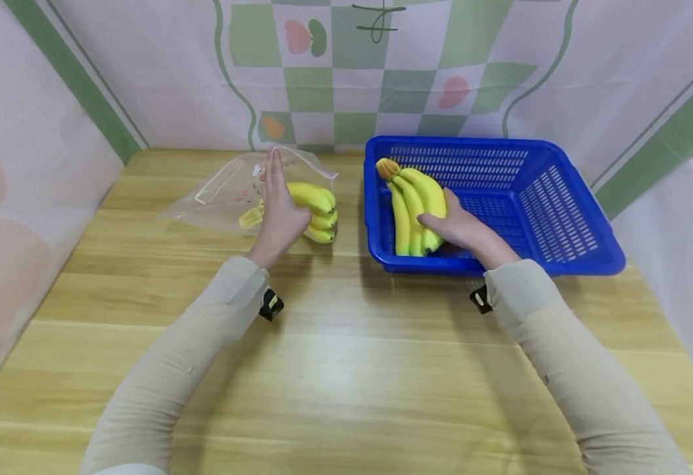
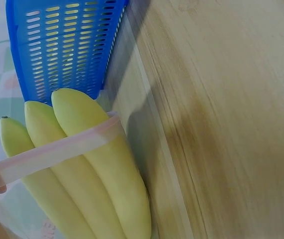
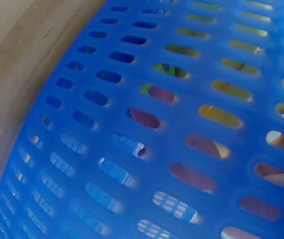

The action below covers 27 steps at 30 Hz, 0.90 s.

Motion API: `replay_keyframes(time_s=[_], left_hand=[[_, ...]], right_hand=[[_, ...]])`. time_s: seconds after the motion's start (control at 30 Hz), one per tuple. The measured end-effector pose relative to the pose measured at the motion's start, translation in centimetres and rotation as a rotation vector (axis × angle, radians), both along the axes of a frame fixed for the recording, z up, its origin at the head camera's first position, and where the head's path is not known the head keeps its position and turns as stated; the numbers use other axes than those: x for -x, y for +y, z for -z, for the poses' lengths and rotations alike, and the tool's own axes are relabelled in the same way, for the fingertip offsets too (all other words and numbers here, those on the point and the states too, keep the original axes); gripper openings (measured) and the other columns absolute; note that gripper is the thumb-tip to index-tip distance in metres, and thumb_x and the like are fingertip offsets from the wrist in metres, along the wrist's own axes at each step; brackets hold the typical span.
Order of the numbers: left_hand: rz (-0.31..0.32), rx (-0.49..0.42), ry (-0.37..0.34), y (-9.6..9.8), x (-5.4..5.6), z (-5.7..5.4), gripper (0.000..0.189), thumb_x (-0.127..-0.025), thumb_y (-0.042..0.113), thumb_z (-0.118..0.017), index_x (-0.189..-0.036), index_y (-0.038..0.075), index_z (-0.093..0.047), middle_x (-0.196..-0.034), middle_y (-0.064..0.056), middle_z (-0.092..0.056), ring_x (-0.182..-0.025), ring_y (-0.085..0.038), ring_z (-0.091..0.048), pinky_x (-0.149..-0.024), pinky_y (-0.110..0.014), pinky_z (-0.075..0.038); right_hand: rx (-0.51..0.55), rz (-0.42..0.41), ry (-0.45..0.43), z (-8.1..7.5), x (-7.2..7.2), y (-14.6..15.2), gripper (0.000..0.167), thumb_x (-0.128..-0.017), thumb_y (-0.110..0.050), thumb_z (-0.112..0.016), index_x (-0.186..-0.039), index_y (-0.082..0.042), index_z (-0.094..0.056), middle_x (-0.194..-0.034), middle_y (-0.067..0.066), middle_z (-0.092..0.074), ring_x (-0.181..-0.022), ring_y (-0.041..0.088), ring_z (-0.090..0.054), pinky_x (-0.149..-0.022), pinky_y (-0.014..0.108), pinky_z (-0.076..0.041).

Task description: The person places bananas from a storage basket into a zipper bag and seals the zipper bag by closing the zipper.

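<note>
My right hand [image 1: 455, 224] grips a bunch of bananas [image 1: 414, 204] at the left side of the blue basket [image 1: 583, 264], thumb lying across the fruit. The stem end of that bunch points to the far left corner. My left hand [image 1: 283, 214] stands with straight fingers at a clear plastic bag [image 1: 221, 188], touching its mouth. Inside the bag lies a second bunch of bananas [image 1: 321, 214], its tips sticking out toward the basket. From the left wrist, the bag's pinkish rim [image 2: 57, 152] crosses over these bananas [image 2: 82, 184].
The wooden table [image 1: 322, 369] extends toward me in front of both things. A printed cloth [image 1: 358, 86] hangs behind the table. In the right wrist view, the slotted basket wall [image 3: 147, 134] hides most of the right hand.
</note>
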State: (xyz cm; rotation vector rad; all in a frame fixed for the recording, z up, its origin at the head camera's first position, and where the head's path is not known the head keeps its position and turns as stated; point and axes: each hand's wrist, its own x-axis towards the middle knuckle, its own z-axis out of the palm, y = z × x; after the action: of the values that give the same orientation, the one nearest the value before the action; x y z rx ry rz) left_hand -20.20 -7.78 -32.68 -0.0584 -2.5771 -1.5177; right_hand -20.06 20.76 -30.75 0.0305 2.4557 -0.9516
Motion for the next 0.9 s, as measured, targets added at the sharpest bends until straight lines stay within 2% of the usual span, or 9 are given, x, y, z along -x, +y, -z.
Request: replay_keyframes(time_s=[0.23,0.33,0.6,0.7,0.8,0.9], left_hand=[[0.004,0.02,-0.004,0.0,-0.1,0.0,0.109,-0.065,-0.017,-0.05,-0.154,0.012,0.007,-0.162,0.002,0.012,-0.15,-0.023,0.008,-0.123,-0.046,-0.002],[0.006,0.02,-0.008,0.1,-0.2,0.0,0.109,-0.065,-0.017,-0.05,-0.154,0.012,0.007,-0.162,0.002,0.012,-0.15,-0.023,0.008,-0.123,-0.046,-0.002],[0.009,0.03,0.004,0.3,-0.3,0.2,0.108,-0.067,-0.017,-0.05,-0.154,0.011,0.006,-0.162,0.002,0.012,-0.15,-0.023,0.007,-0.123,-0.046,-0.004],[0.011,0.028,0.003,0.3,-0.3,0.1,0.108,-0.067,-0.017,-0.05,-0.154,0.012,0.006,-0.162,0.003,0.012,-0.15,-0.023,0.008,-0.123,-0.046,-0.004],[0.013,0.025,0.001,0.4,-0.4,0.1,0.108,-0.067,-0.017,-0.05,-0.154,0.012,0.007,-0.162,0.004,0.013,-0.15,-0.023,0.008,-0.123,-0.047,-0.004],[0.014,0.028,0.0,0.4,-0.4,0.2,0.108,-0.067,-0.017,-0.05,-0.154,0.012,0.007,-0.162,0.004,0.013,-0.15,-0.024,0.009,-0.123,-0.047,-0.005]], right_hand=[[-0.012,0.071,0.023,-0.1,0.1,-0.1,0.09,-0.096,-0.041,-0.041,-0.149,-0.005,0.023,-0.153,0.031,-0.019,-0.132,0.038,-0.035,-0.114,0.053,-0.03],[0.013,0.087,0.021,0.0,0.2,0.1,0.086,-0.096,-0.037,-0.039,-0.149,-0.006,0.023,-0.151,0.03,-0.022,-0.126,0.036,-0.039,-0.11,0.051,-0.035],[-0.029,0.149,0.09,0.6,0.5,0.8,0.079,-0.097,-0.037,-0.032,-0.151,-0.01,0.017,-0.155,0.029,-0.015,-0.119,0.036,-0.041,-0.097,0.049,-0.042],[-0.056,0.175,0.138,0.7,0.6,1.1,0.076,-0.097,-0.036,-0.033,-0.153,-0.012,0.012,-0.157,0.027,-0.015,-0.108,0.033,-0.047,-0.086,0.046,-0.045],[-0.058,0.202,0.187,0.7,0.7,1.3,0.074,-0.096,-0.031,-0.037,-0.154,-0.014,0.006,-0.154,0.027,-0.023,-0.08,0.023,-0.054,-0.067,0.037,-0.048],[-0.049,0.227,0.247,0.7,0.7,1.6,0.073,-0.094,-0.025,-0.041,-0.155,-0.014,-0.003,-0.147,0.029,-0.034,-0.058,0.013,-0.049,-0.053,0.029,-0.045]])
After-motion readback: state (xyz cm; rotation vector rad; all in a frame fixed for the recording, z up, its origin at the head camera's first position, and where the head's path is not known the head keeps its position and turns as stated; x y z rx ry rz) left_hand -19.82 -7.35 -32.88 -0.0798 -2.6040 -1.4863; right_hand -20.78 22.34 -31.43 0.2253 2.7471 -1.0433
